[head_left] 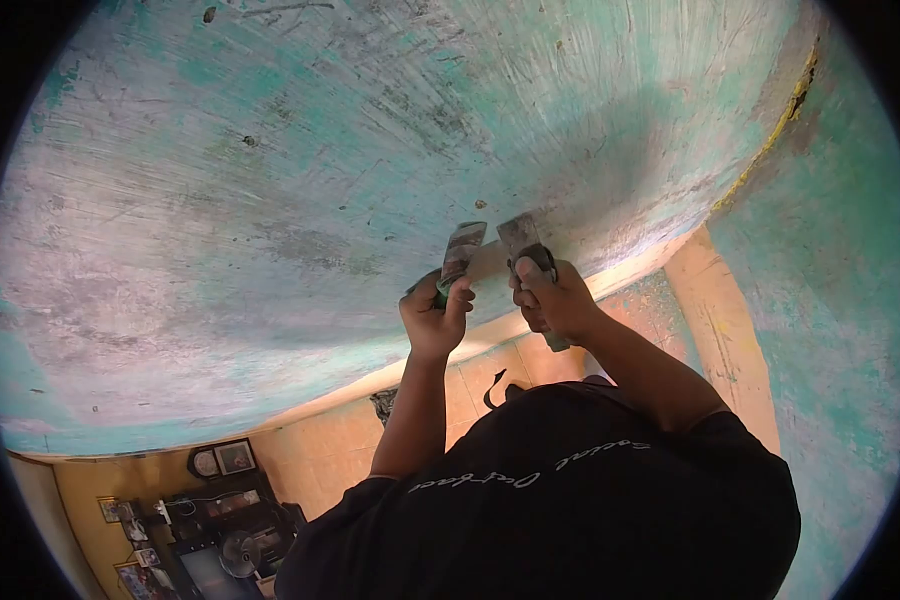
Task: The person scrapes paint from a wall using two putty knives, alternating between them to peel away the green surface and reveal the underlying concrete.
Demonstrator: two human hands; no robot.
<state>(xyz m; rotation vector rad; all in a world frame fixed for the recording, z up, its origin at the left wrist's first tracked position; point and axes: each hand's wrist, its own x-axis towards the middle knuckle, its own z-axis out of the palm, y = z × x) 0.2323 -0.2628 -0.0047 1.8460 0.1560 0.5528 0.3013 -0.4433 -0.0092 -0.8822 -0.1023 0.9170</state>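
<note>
The left hand (432, 322) is closed round the greenish handle of a dark-smeared flat metal scraper (464, 245), and the right hand (562, 300) grips a grey square-bladed metal scraper (518, 233) with a dark handle, its thumb laid along the near side. Both tools are raised in front of the person, side by side, blades pointing away toward a broad, scuffed turquoise-and-pinkish-grey painted surface (270, 190); whether this is a wall or a ceiling I cannot tell. A narrow gap shows between the blades, and contact with the paint is not clear from this angle. At the right, a rough yellow crack (770, 160) runs where the surface meets a mottled turquoise side wall (820, 320).

The step in hand looks like work with the paired blades on or near the paint, perhaps scraping or smoothing, perhaps tidying one blade against the other. The next move, I judge, calls for a firm grip on both handles and a low, even blade angle, so that no corner gouges the paint
</note>
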